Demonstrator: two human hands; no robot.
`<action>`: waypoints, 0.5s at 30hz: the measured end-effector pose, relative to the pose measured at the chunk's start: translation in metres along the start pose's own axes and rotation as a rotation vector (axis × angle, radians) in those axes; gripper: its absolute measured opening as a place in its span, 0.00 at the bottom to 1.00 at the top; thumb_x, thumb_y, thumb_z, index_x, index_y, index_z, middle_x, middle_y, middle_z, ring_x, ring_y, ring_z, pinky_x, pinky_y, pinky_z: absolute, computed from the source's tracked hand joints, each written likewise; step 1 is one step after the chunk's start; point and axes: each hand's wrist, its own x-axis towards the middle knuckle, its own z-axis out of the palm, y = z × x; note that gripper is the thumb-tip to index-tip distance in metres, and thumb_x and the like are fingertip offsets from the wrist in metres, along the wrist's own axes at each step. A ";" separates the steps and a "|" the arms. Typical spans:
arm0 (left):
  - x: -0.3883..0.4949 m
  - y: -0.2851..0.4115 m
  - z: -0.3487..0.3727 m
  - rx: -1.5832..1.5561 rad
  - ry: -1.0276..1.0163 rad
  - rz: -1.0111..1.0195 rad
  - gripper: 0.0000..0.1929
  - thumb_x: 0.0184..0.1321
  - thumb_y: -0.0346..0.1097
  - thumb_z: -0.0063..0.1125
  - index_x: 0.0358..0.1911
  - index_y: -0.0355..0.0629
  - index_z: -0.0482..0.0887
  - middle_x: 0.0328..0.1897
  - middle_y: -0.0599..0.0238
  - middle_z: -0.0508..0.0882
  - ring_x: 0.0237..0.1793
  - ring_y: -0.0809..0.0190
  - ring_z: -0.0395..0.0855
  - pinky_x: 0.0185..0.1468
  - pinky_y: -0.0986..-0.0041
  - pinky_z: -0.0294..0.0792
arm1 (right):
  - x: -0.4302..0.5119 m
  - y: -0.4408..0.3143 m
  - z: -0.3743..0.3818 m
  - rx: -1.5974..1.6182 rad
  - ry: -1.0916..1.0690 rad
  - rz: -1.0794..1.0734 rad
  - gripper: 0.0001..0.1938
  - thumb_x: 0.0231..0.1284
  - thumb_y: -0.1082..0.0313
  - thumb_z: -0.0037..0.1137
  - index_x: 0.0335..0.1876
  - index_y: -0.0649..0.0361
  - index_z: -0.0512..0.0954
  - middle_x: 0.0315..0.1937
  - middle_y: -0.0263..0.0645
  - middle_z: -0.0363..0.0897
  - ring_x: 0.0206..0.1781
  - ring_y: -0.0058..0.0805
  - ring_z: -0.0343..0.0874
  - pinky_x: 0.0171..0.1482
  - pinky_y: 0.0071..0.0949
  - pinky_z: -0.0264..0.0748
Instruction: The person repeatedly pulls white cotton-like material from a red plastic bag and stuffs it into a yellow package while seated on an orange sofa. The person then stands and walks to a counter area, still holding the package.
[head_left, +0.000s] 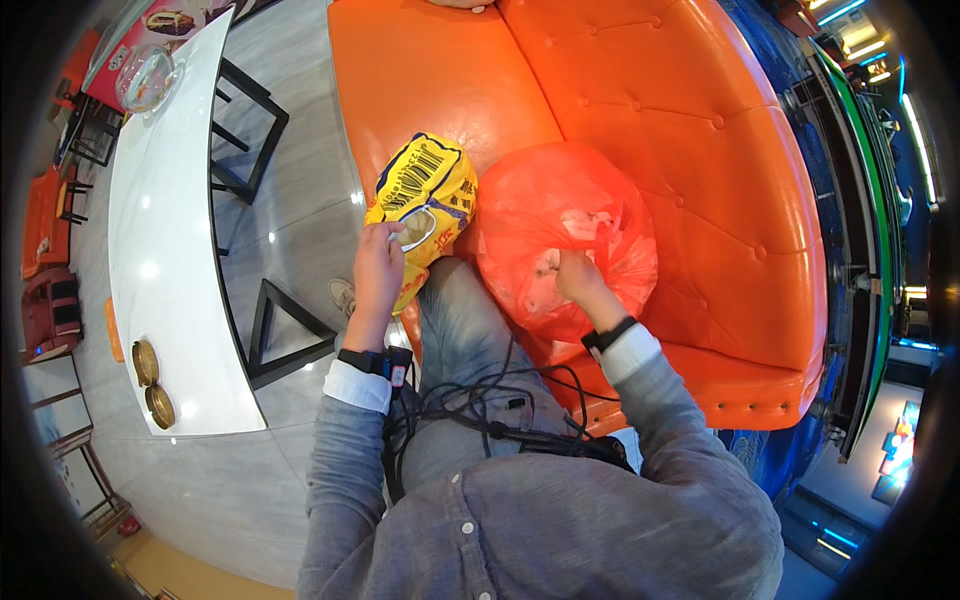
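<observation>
My left hand (378, 259) grips the rim of an oval opening in a yellow bag (450, 161) with blue trim and a large printed barcode. Pale material shows inside that opening. The yellow bag rests at the front edge of an orange tufted sofa (405, 67), by my knee. To its right, a bulging translucent red plastic bag (555, 180) sits on the seat against the backrest. My right hand (581, 277) is closed on gathered plastic at the red bag's near side. Pale items show through the film, too blurred to name. My right fingertips are partly hidden.
Black cables (480, 397) lie tangled across my lap. Left of the sofa stands a white table (172, 240) with black metal legs, bearing a glass fishbowl (146, 79) and two brass-coloured round dishes (145, 363). A green-topped table (874, 225) stands behind the backrest.
</observation>
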 end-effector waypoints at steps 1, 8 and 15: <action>0.000 0.000 0.000 -0.009 0.000 -0.005 0.11 0.53 0.21 0.49 0.40 0.41 0.76 0.41 0.52 0.76 0.43 0.46 0.77 0.46 0.64 0.70 | 0.013 0.018 0.007 -0.233 0.099 0.092 0.08 0.57 0.68 0.45 0.33 0.60 0.78 0.33 0.47 0.81 0.40 0.42 0.81 0.40 0.37 0.75; -0.005 -0.001 0.002 -0.037 -0.001 -0.052 0.11 0.52 0.21 0.50 0.39 0.39 0.77 0.40 0.53 0.76 0.42 0.48 0.77 0.47 0.66 0.69 | 0.063 0.093 0.031 -0.569 0.430 0.198 0.13 0.60 0.62 0.43 0.38 0.60 0.78 0.41 0.53 0.79 0.44 0.50 0.77 0.42 0.41 0.74; -0.004 0.003 0.001 -0.090 -0.013 -0.087 0.11 0.52 0.20 0.49 0.38 0.38 0.78 0.39 0.53 0.77 0.42 0.49 0.78 0.47 0.69 0.69 | 0.040 0.122 0.008 -0.765 -0.029 0.534 0.21 0.66 0.54 0.37 0.50 0.64 0.74 0.50 0.56 0.74 0.54 0.51 0.73 0.55 0.41 0.68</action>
